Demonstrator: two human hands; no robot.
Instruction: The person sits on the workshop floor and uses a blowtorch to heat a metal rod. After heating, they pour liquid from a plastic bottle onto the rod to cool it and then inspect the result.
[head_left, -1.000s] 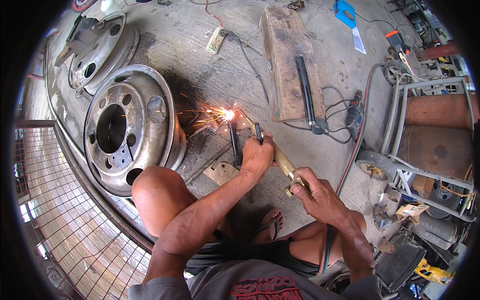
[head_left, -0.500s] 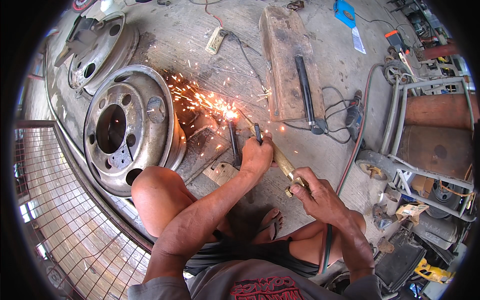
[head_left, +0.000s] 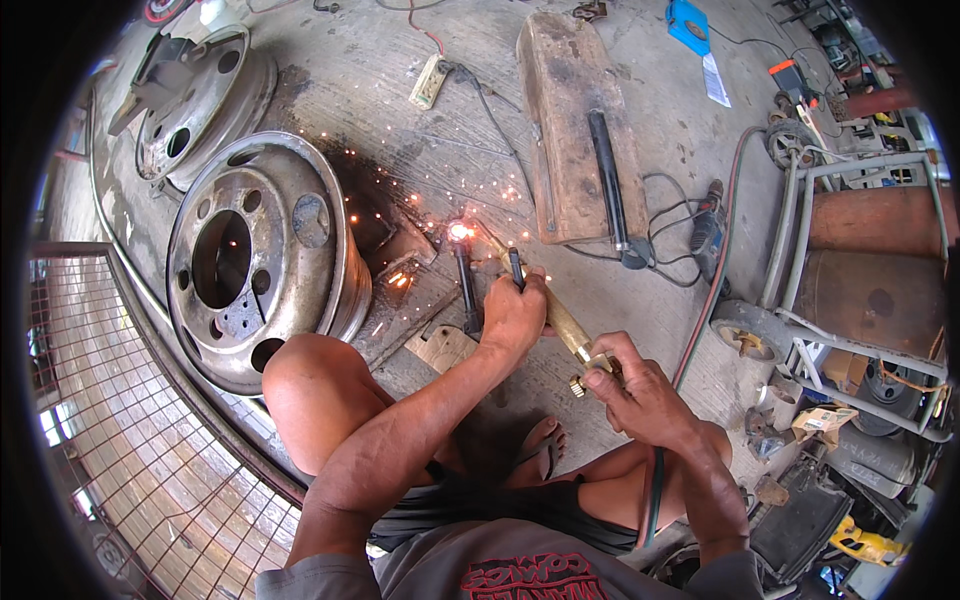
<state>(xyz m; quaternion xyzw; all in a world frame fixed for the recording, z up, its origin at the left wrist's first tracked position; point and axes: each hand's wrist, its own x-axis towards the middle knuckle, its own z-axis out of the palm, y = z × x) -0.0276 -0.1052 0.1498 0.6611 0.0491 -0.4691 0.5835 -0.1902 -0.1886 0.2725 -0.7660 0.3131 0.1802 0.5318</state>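
Observation:
A brass cutting torch (head_left: 568, 330) slants across in front of me, its thin tip pointing up and left. My left hand (head_left: 515, 312) is closed around its forward part, and a short black piece (head_left: 516, 266) sticks up beside the fingers. My right hand (head_left: 638, 388) grips the rear end, by the knurled valve knob (head_left: 578, 386). Just left of the torch tip, the upper end of a dark metal bar (head_left: 466, 290) glows white-orange, with a few sparks around it. The bar's lower end rests near a flat plate with a hole (head_left: 443, 348).
A large steel wheel rim (head_left: 290, 230) stands by my left knee, with another rim (head_left: 205, 115) behind it. Ahead lies a wooden block (head_left: 575, 130) bearing a black bar (head_left: 607, 175). Hoses (head_left: 727, 260), a drill (head_left: 708, 230) and a metal cart (head_left: 790, 240) are at right.
The spray of sparks has shrunk from a dense stream going left to a few scattered specks. Both hands and the torch have stayed almost in place.

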